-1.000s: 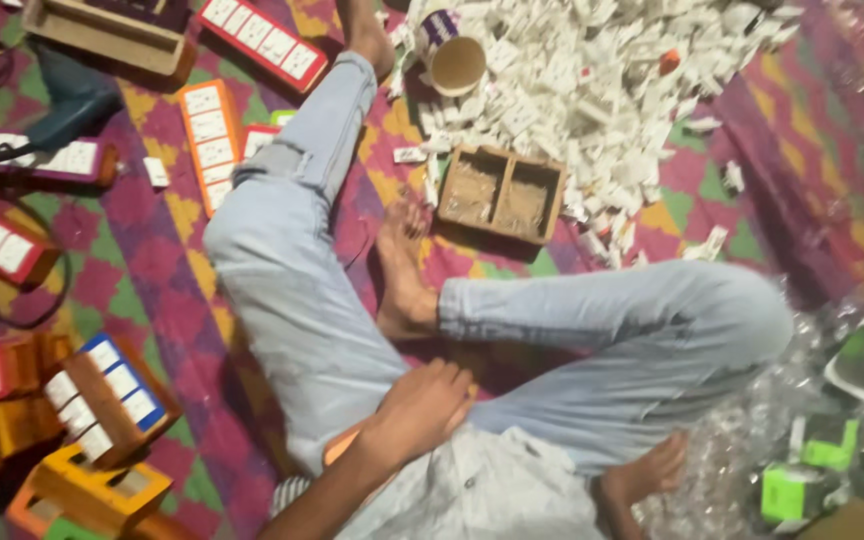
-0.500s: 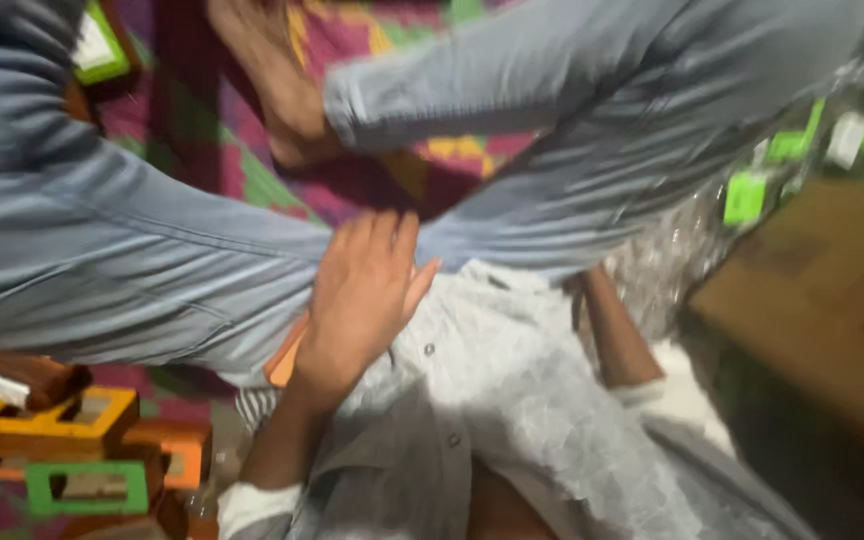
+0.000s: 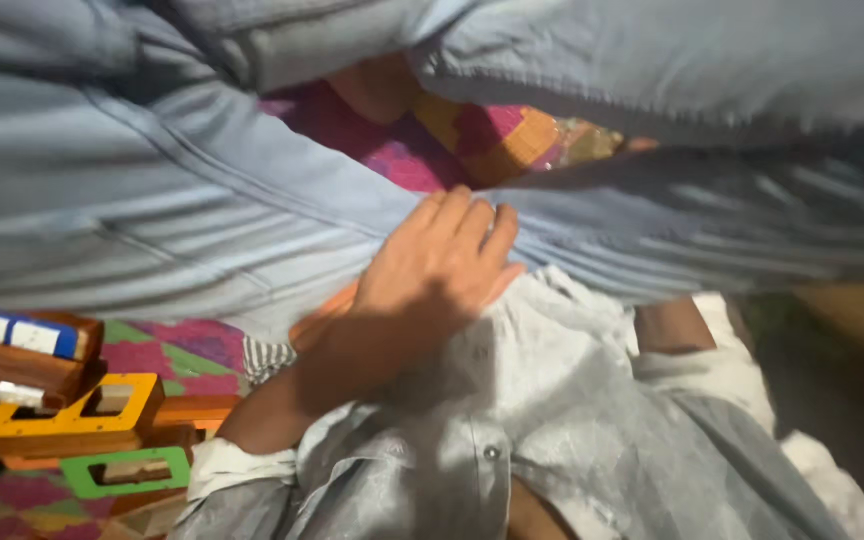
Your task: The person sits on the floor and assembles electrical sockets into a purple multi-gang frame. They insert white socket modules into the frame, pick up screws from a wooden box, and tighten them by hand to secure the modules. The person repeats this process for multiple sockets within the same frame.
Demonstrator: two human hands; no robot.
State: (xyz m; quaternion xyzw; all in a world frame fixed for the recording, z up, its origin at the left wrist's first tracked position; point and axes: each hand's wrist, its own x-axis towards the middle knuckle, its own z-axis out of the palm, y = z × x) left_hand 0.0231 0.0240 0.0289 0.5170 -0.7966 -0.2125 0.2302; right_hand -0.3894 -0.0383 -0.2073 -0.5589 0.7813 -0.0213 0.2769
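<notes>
My left hand (image 3: pixel 442 265) lies flat on my lap, fingers stretched out and close together, where my pale grey shirt (image 3: pixel 552 400) meets my blue jeans (image 3: pixel 152 200). It holds nothing that I can see. An orange object (image 3: pixel 320 318) peeks out from under its wrist. The arm comes in from the lower left with a white cuff (image 3: pixel 242 462). A stretch of my right forearm (image 3: pixel 674 325) shows at the right; the hand itself is hidden.
Wooden frame blocks sit at the lower left: a yellow one (image 3: pixel 67 420), a green one (image 3: pixel 127 472) and a brown one with white and blue pieces (image 3: pixel 17 345). A patterned pink and orange mat (image 3: pixel 452 140) shows between my legs. The right side is dark.
The view has tipped down and closer to my lap, so the far pile of white pieces and the trays have dropped out of sight. My left hand has stayed on my lap.
</notes>
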